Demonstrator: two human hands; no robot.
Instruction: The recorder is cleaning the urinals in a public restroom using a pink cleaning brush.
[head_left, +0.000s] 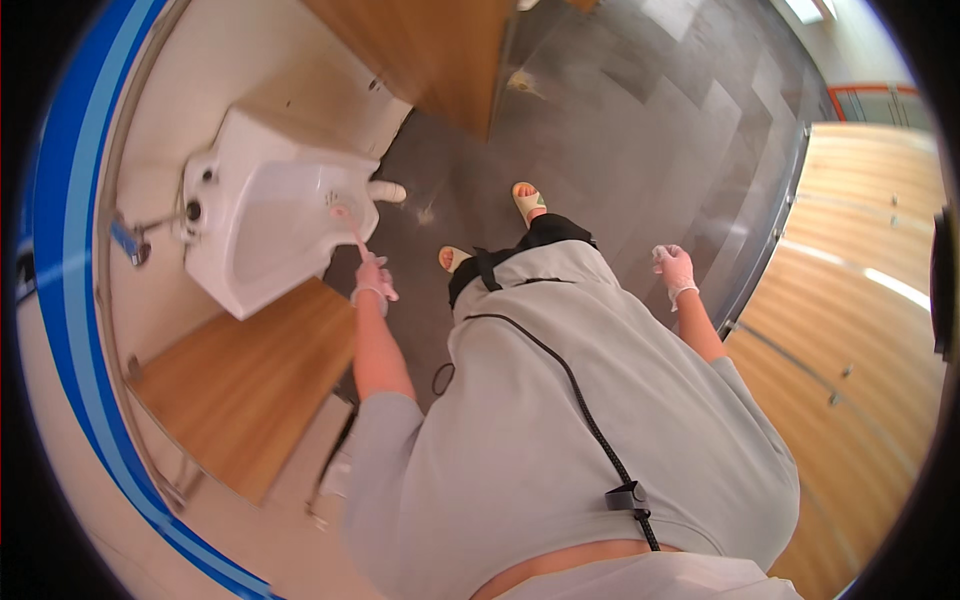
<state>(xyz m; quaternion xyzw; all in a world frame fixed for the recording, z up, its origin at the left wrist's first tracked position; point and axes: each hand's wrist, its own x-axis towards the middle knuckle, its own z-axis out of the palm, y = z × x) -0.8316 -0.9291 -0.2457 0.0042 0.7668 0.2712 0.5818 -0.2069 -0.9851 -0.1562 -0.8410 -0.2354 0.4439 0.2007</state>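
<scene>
My left hand (370, 283), in a thin clear glove, is closed around the handle of a pink long-handled brush (358, 238). The brush reaches into a white ceramic wall urinal (255, 247), and its pink head lies in the bowl beside the drain holes. On the right, well apart from the urinal, my right hand (676, 271) hangs over the floor, also gloved. Its fingers are curled in, and no object shows in them.
Brown wood-look partitions (262, 390) flank the urinal, another partition (435, 60) standing beyond it. A metal flush valve (135, 244) is on the wall. Light wooden cubicle panels (847, 315) line the right. Pale stains (425, 216) mark the grey floor (600, 150).
</scene>
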